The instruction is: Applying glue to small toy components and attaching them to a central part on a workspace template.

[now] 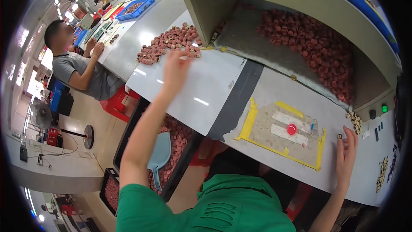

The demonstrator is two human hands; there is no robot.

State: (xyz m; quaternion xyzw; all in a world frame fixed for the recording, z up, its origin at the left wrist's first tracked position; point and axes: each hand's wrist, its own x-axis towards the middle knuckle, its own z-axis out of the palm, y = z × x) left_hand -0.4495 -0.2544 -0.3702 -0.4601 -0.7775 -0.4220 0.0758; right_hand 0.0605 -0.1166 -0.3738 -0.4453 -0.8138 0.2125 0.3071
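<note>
My left hand (176, 71) reaches over the white tabletop to the near edge of a pile of pinkish-red round caps (169, 41), some showing cream undersides. Motion smears its fingers, so whether they hold a cap cannot be made out. At the right, my right hand (346, 154) pinches a small dark-and-cream square part (339, 136) at the thumb tip. Between my hands, a bright red round cap (292, 129) sits on pale strips within a worn patch (262, 126) bordered by yellow tape.
A shelf opening (253, 30) holds a big heap of red caps (309, 43). Small cream-and-black parts (382, 174) lie at the far right. Below the table edge, a blue dustpan (159, 152) rests in a black bin of caps. A seated person (81, 68) works at the left.
</note>
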